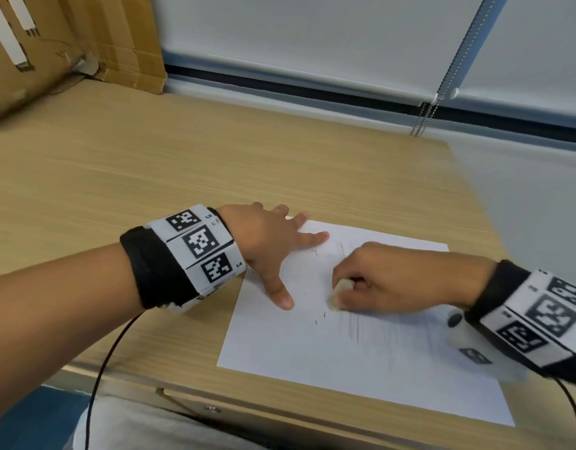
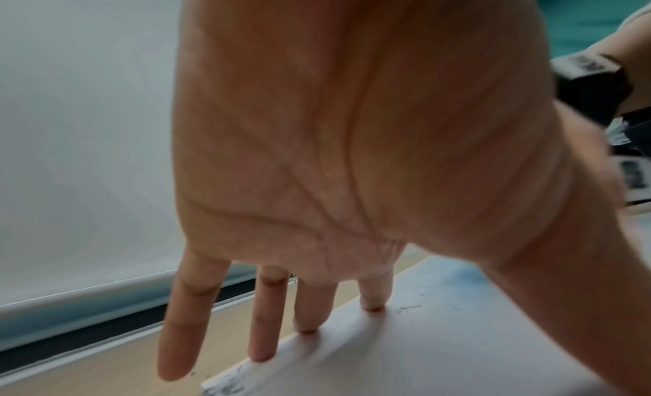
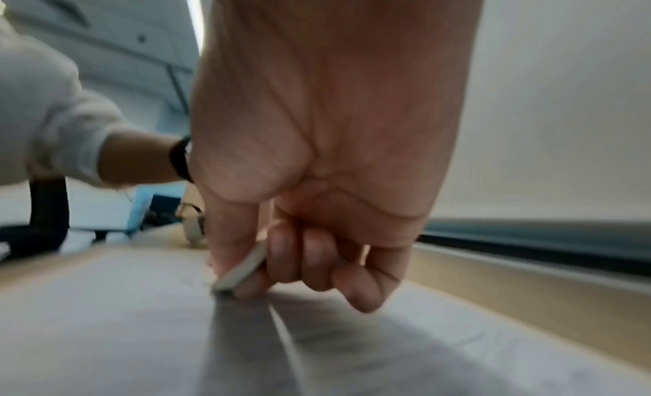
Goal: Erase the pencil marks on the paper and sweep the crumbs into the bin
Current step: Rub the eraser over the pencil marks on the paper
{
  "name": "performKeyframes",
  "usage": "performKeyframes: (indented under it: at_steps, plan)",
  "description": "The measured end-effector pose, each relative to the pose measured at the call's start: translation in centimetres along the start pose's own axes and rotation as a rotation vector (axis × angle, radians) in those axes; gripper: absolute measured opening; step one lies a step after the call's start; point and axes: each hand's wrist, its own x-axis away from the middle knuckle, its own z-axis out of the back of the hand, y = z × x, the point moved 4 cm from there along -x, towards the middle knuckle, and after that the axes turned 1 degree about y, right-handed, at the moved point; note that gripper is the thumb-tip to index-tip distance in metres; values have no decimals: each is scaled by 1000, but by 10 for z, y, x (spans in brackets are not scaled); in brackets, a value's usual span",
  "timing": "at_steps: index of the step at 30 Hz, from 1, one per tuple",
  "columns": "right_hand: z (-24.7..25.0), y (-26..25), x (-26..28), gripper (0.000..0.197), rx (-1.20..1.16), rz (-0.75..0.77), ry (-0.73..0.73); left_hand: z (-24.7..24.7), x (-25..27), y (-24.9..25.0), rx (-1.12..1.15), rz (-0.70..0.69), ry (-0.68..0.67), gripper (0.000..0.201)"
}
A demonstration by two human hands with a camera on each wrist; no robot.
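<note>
— Where's the paper [image 1: 361,362]?

— Flat on the wooden desk [image 1: 150,164], near the front edge and toward the right side. Faint grey pencil marks [image 1: 354,326] run across its middle, with a few small dark crumbs [image 1: 316,321] beside them.

— And the left hand [image 1: 267,245]?

— Spread wide, palm down, on the sheet's far left corner. From the left wrist camera, the fingers [image 2: 268,318] are straight and fanned apart; two of the tips press on the paper [image 2: 440,352] and the little finger reaches out over the bare desk [image 2: 105,368]. The thumb lies on the sheet, pointing toward the person.

— The right hand [image 1: 393,280]?

— Curled over the middle of the sheet. It pinches a small whitish eraser [image 1: 337,293] between the thumb and the first fingers, and the eraser's lower end touches the paper right at the marks. The right wrist camera shows the same: the eraser [image 3: 243,271] sits slanted against the sheet [image 3: 105,332], the thumb on one side, the bent fingers [image 3: 317,260] on the other.

— How close are the two hands?

— Near but apart; the left thumb tip is just beside the eraser, with bare paper between.

— Anything else around?

— A cardboard box [image 1: 69,37] stands at the desk's far left corner, a white roller blind [image 1: 312,37] hangs behind with its bead chain [image 1: 442,79] dangling at the right. Both wrists wear black bands with square printed markers.

— The bin?

— I can't find one in any view.
</note>
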Motion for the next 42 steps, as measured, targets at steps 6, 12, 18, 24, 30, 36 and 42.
performKeyframes:
  at_steps: [6, 12, 18, 24, 30, 36, 42]
  plan:
    - [-13, -16, 0, 33, 5, 69, -47, 1, 0, 2, -4, 11, -20, 129]
    - [-6, -3, 0, 32, 5, 26, -11, 0, 1, 1, 12, 13, -23, 129]
    - [-3, 5, 11, 40, 22, -42, 4, 0, -1, 1, 14, -1, -20, 129]
    - [-10, -7, 17, 37, 77, 26, -38, 0, -1, 1, 8, 7, -33, 129]
    - [-12, -3, 19, 37, 83, 30, -14, 0, 0, 1, 16, 6, -33, 129]
    - [-1, 8, 15, 35, 113, -17, 14, 0, 0, 0, 16, 6, -21, 129]
    - [-2, 2, 8, 34, 151, 16, -59, 1, 2, 3, -4, 1, -32, 128]
